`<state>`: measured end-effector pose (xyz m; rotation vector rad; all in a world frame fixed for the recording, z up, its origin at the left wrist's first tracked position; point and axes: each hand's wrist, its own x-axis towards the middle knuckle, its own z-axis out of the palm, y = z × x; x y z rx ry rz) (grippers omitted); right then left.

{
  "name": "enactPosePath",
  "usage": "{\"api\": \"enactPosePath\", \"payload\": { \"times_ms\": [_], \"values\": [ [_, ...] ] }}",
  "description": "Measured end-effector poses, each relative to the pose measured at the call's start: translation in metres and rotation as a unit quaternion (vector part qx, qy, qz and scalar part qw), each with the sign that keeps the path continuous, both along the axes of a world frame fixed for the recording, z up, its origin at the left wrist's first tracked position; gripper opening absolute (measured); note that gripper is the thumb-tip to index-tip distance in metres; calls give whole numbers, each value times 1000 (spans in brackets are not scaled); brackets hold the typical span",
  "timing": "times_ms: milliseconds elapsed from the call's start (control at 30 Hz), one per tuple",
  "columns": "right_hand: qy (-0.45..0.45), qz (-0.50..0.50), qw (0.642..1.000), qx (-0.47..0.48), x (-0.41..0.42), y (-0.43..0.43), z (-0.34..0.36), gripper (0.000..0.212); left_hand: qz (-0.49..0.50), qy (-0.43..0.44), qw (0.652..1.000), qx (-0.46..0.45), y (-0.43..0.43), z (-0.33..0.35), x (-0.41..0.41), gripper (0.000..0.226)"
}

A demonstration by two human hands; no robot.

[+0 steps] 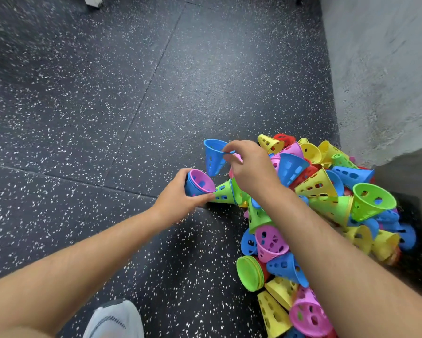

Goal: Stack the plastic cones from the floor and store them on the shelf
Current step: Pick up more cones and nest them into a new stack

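A heap of perforated plastic cones (327,215) in blue, yellow, green, pink and red lies on the floor at the right, against the wall. My left hand (178,198) grips a small nested stack of cones (199,182), blue outside with a pink one inside, its mouth facing up and right. My right hand (250,167) pinches the rim of a single blue cone (213,157), which hangs point down just above and to the right of the stack. No shelf is in view.
The dark speckled rubber floor (107,106) stretches to the left and ahead. A grey concrete wall (381,69) rises at the right behind the heap. My white shoe (114,320) stands at the bottom edge. A white object (92,1) sits at the top left.
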<state>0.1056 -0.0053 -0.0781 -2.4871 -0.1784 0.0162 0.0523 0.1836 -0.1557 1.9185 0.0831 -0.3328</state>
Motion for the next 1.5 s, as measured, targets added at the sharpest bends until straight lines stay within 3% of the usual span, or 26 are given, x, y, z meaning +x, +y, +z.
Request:
{"api": "enactPosePath", "payload": {
  "times_ms": [200, 367, 467, 533, 733, 933, 1033, 1133, 1267, 1367, 1500],
  "values": [
    [67, -7, 998, -8, -46, 7, 8, 17, -1, -21, 999, -24, -2, 14, -2, 61],
    [169, 23, 983, -70, -75, 22, -3, 38, -38, -4, 999, 4, 3, -1, -18, 64],
    [148, -29, 981, -122, -73, 26, -15, 32, -47, 0, 999, 20, 3, -11, -25, 67],
    [126, -5, 974, -187, -65, 28, -18, 31, -48, 6, 999, 22, 3, -14, -28, 69],
    [44, 92, 902, -420, -43, 31, -28, 33, -48, 8, 998, 36, 4, -17, -30, 67],
    [101, 166, 817, -543, -26, 29, -43, 38, -40, 19, 998, 38, 6, -15, -29, 66],
    [98, 182, 798, -566, -26, 30, -48, 37, -36, 23, 999, 31, 7, -14, -29, 65],
    [74, 185, 818, -539, -28, 30, -51, 37, -31, 25, 999, 32, 11, -16, -30, 66],
    [11, 152, 896, -416, -30, 28, -50, 53, -16, 24, 999, 22, 18, -14, -36, 66],
    [6, 131, 934, -332, -32, 24, -33, 61, -10, 20, 1000, 6, 24, -12, -45, 65],
    [23, 89, 990, -108, -38, 11, -7, 59, -15, 8, 1000, 0, 29, -3, -55, 66]
  ]
}}
